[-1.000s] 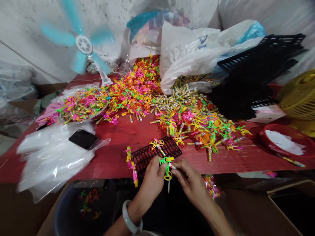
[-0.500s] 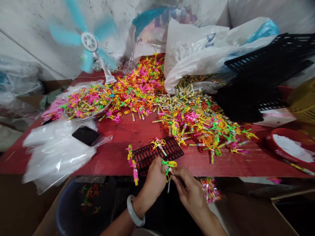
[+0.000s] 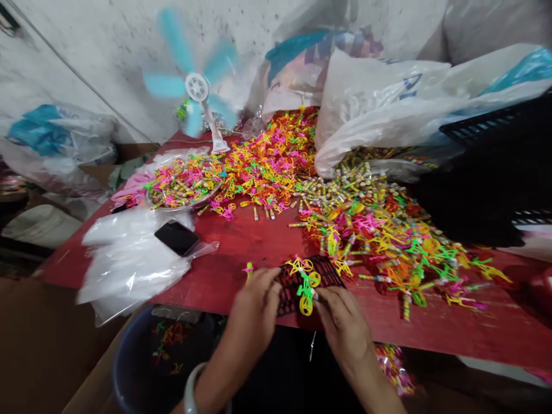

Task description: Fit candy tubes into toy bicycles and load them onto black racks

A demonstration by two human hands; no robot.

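Note:
My right hand (image 3: 348, 322) pinches a small plastic toy bicycle (image 3: 307, 292), green with yellow wheels, by its right side over a black plastic grid tray (image 3: 288, 298). My left hand (image 3: 254, 307), a pale bangle on its wrist, is at the tray's left end. Its fingers are bent and slightly apart, with nothing visible in them; whether they touch the tray is unclear. Another yellow toy bicycle (image 3: 299, 264) lies on the tray just behind the green one. Past my left hand, a yellow and pink toy piece (image 3: 249, 271) shows, mostly hidden.
A heap of colourful toy pieces (image 3: 388, 247) covers the table's right and back. Left are a bowl of toys (image 3: 185, 184), a phone (image 3: 176, 237) on clear plastic bags (image 3: 133, 282), and a running fan (image 3: 196, 87). A black pile (image 3: 487, 178) stands right; a blue tub (image 3: 125, 368) is below.
My left hand has let go of the green toy bicycle and moved left to the tray's end. My right hand has brought the bicycle over the tray. The view has shifted left.

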